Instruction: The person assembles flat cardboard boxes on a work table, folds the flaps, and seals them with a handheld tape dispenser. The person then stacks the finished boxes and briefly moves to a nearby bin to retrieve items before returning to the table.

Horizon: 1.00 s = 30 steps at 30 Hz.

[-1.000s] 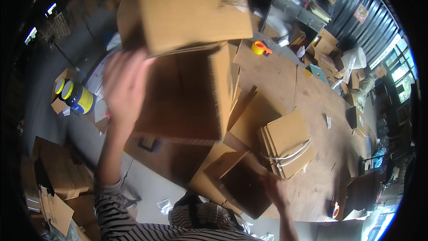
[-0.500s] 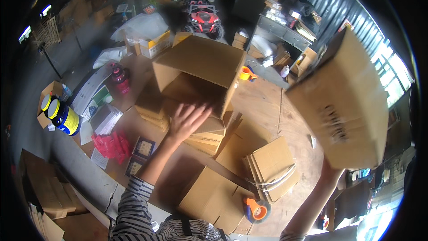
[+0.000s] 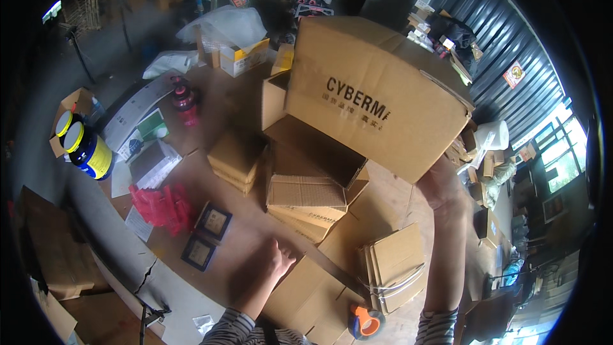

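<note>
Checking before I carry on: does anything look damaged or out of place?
Yes: a jagged dark line, apparently a crack, breaks the otherwise plain grey surface beside the brown table at lower left. The carton in the right hand tilts, but shows no clear tear on its printed face.

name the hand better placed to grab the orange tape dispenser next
Probably the left hand: it appears empty and looks nearer the orange tape dispenser in this view. The right hand is occupied, holding the large printed carton at its lower edge.
</note>
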Motion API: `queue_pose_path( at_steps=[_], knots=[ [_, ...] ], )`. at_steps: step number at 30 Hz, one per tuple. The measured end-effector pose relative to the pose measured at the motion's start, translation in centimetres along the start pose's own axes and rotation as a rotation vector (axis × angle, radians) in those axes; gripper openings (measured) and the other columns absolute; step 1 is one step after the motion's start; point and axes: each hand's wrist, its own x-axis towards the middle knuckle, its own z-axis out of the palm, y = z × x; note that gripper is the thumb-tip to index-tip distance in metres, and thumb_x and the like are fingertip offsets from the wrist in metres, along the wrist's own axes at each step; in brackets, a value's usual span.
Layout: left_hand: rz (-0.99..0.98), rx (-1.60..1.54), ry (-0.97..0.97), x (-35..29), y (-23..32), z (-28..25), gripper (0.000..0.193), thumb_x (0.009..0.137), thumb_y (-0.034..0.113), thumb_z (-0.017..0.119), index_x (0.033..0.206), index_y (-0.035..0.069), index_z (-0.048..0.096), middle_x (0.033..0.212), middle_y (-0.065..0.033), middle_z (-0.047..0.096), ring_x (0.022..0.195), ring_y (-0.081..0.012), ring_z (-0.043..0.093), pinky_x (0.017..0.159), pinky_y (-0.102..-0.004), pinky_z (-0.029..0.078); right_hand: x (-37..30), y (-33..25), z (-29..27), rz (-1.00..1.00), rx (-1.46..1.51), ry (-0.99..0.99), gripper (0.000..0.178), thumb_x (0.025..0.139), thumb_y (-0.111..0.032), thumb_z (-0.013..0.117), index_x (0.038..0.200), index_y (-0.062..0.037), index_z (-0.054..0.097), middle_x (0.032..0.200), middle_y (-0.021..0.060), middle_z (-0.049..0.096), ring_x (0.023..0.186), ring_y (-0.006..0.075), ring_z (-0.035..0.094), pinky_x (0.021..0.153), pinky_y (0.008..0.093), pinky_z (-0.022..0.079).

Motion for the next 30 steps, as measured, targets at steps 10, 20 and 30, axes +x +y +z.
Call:
queue_pose_path(
  at_steps=[10,20,30],
  knots=[
    [0.126,-0.047,-0.420,7.2,6.1,11.2,0.110,0.085,0.090,0.030,0.162,0.014,0.009,0.167,-0.0166,0.013,0.152,-0.0445,0.015,0.111,-0.0803,0.017,0.4,0.9,3.9,-0.158,-0.070,0.208,0.033,0.099,-0.006,0.055,0.132,0.0005,0.057,0.114,0.0079,0.070,0.096,0.0143,0.070,0.079,0.0282,0.059],
    [0.635,0.211,0.193,11.8,11.0,11.1,0.075,0.102,0.058,0.047,0.155,0.008,0.028,0.156,-0.0180,0.032,0.143,-0.0328,0.038,0.120,-0.0491,0.029,-1.3,5.5,2.0,-0.207,-0.071,0.197,0.045,0.104,-0.027,0.055,0.143,-0.0052,0.050,0.138,0.0065,0.057,0.125,0.0191,0.056,0.103,0.0348,0.048],
    [1.995,0.865,0.120,-13.1,20.0,27.8,0.040,0.096,0.002,0.062,0.136,0.000,0.055,0.139,-0.0165,0.052,0.128,-0.0320,0.048,0.107,-0.0441,0.038,-1.1,2.8,1.6,-0.299,0.084,0.383,0.038,0.099,-0.011,0.061,0.135,-0.0003,0.056,0.127,0.0103,0.064,0.113,0.0205,0.064,0.096,0.0318,0.053]
  ],
)
